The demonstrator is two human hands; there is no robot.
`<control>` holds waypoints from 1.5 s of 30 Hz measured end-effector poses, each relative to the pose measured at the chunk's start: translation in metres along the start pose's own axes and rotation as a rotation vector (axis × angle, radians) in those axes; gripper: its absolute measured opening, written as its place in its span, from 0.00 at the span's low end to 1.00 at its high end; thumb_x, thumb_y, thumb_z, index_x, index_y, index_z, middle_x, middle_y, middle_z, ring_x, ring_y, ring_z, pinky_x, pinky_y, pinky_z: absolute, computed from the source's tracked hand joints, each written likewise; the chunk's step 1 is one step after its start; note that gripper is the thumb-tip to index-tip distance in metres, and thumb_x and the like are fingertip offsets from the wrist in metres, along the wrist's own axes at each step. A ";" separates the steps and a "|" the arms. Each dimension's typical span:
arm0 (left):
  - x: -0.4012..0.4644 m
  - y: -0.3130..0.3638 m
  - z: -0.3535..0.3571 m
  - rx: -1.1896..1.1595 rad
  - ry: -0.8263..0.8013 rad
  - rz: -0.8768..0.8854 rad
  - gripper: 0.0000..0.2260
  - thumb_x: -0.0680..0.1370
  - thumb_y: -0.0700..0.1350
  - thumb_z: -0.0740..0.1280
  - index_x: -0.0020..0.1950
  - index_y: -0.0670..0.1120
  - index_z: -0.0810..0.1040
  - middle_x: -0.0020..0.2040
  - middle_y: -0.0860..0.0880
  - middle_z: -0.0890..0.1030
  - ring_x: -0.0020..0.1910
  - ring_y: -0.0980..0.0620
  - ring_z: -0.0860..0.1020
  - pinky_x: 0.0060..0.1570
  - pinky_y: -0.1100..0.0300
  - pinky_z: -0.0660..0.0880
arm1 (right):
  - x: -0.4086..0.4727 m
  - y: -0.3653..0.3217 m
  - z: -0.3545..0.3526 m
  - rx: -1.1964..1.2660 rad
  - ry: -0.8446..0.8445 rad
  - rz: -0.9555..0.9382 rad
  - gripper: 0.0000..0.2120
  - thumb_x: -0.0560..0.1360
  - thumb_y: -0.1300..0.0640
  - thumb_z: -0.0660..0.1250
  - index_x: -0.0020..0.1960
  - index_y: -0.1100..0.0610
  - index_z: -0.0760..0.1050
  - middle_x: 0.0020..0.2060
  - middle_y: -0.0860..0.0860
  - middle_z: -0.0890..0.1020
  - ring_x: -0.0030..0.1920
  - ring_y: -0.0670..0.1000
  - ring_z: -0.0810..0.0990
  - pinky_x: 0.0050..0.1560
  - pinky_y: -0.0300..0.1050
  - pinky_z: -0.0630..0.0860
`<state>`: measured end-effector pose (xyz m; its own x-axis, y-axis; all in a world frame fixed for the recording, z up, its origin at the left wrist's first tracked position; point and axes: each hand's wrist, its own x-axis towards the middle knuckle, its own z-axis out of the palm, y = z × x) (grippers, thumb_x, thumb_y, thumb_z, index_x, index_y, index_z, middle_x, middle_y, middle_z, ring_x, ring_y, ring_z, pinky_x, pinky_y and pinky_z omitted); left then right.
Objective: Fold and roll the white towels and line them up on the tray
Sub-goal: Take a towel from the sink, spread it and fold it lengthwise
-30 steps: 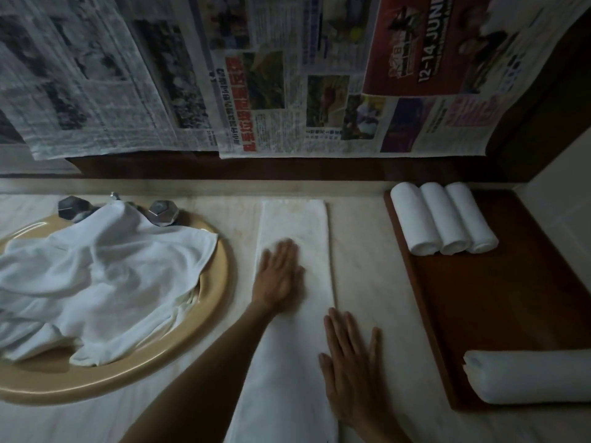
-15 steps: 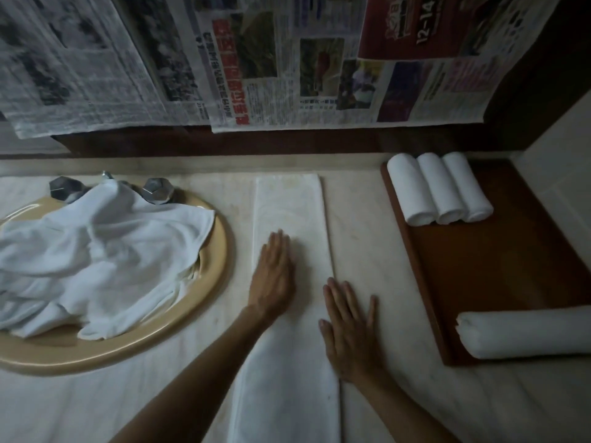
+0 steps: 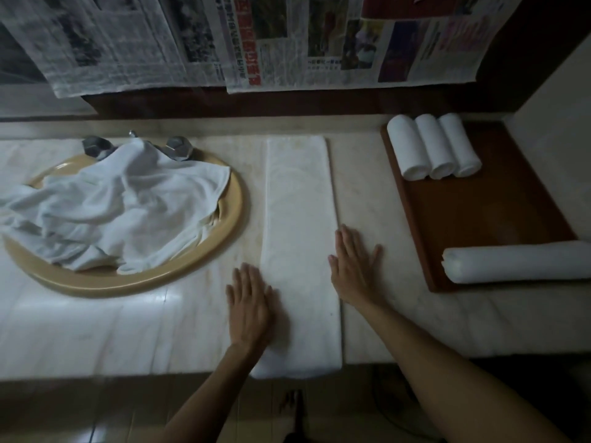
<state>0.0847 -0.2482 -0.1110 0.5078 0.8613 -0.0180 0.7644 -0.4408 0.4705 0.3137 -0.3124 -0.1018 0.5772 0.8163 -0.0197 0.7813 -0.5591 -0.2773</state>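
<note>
Both hands lie flat with fingers straight, neither grip closed on anything: the left hand (image 3: 249,302) rests on the left edge of the folded towel (image 3: 299,238), and the right hand (image 3: 353,266) presses along its right edge. That long white strip lies lengthwise on the pale table (image 3: 96,327), its near end at the front edge. To the right, three rolled towels (image 3: 433,148) sit side by side at the far end of the brown tray (image 3: 479,215), a longer roll (image 3: 518,262) lies across its near end, loose towels (image 3: 112,199) fill the sink (image 3: 179,273), and the newspaper (image 3: 287,43) print above is too blurred to read.
</note>
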 end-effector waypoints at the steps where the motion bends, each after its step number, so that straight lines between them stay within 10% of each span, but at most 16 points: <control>1: -0.006 0.005 -0.004 -0.024 -0.011 0.020 0.31 0.83 0.57 0.41 0.80 0.40 0.53 0.80 0.43 0.50 0.80 0.42 0.50 0.77 0.43 0.47 | -0.012 -0.009 0.002 0.035 0.039 0.037 0.30 0.81 0.45 0.47 0.79 0.57 0.60 0.79 0.51 0.60 0.79 0.55 0.57 0.71 0.75 0.47; 4: -0.037 0.008 0.001 0.039 -0.122 0.427 0.26 0.83 0.49 0.50 0.81 0.44 0.53 0.81 0.45 0.51 0.80 0.46 0.50 0.76 0.44 0.48 | -0.071 -0.026 0.017 0.033 0.031 -0.160 0.29 0.83 0.44 0.46 0.79 0.56 0.59 0.79 0.51 0.58 0.80 0.54 0.54 0.72 0.74 0.49; 8: -0.043 -0.028 -0.006 0.039 -0.028 0.014 0.29 0.83 0.57 0.43 0.81 0.43 0.51 0.81 0.44 0.49 0.80 0.44 0.47 0.77 0.42 0.46 | -0.102 0.003 0.021 -0.029 0.095 0.154 0.31 0.82 0.42 0.45 0.79 0.58 0.60 0.78 0.55 0.62 0.78 0.59 0.58 0.70 0.78 0.50; 13: -0.066 -0.005 0.000 0.051 -0.145 0.412 0.27 0.85 0.54 0.47 0.81 0.42 0.53 0.81 0.44 0.51 0.80 0.46 0.51 0.77 0.49 0.45 | -0.142 -0.010 0.022 -0.049 0.053 -0.170 0.28 0.83 0.44 0.45 0.78 0.56 0.62 0.79 0.50 0.59 0.78 0.55 0.60 0.73 0.72 0.51; 32: 0.031 0.021 0.008 0.130 -0.213 0.232 0.29 0.82 0.55 0.39 0.80 0.43 0.47 0.80 0.47 0.43 0.79 0.49 0.39 0.78 0.46 0.44 | -0.040 -0.005 0.002 -0.161 -0.129 -0.137 0.30 0.81 0.42 0.45 0.79 0.54 0.60 0.80 0.48 0.57 0.79 0.56 0.55 0.71 0.75 0.38; 39: 0.104 0.041 -0.002 0.235 -0.326 0.179 0.28 0.85 0.51 0.48 0.81 0.43 0.42 0.81 0.46 0.41 0.80 0.49 0.39 0.77 0.44 0.42 | 0.034 -0.010 -0.017 -0.150 -0.261 -0.077 0.28 0.84 0.45 0.46 0.82 0.50 0.45 0.80 0.44 0.42 0.80 0.53 0.38 0.66 0.76 0.30; 45: 0.048 0.036 -0.010 0.073 -0.275 0.453 0.26 0.84 0.53 0.45 0.81 0.46 0.50 0.81 0.47 0.48 0.80 0.50 0.44 0.78 0.47 0.42 | -0.035 -0.023 0.001 -0.022 -0.059 -0.215 0.27 0.83 0.46 0.45 0.78 0.57 0.63 0.78 0.51 0.60 0.78 0.55 0.58 0.72 0.73 0.47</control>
<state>0.1320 -0.2204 -0.0859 0.8713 0.4867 -0.0626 0.4650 -0.7782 0.4221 0.2746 -0.3279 -0.0959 0.3823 0.9238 -0.0186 0.8904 -0.3737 -0.2600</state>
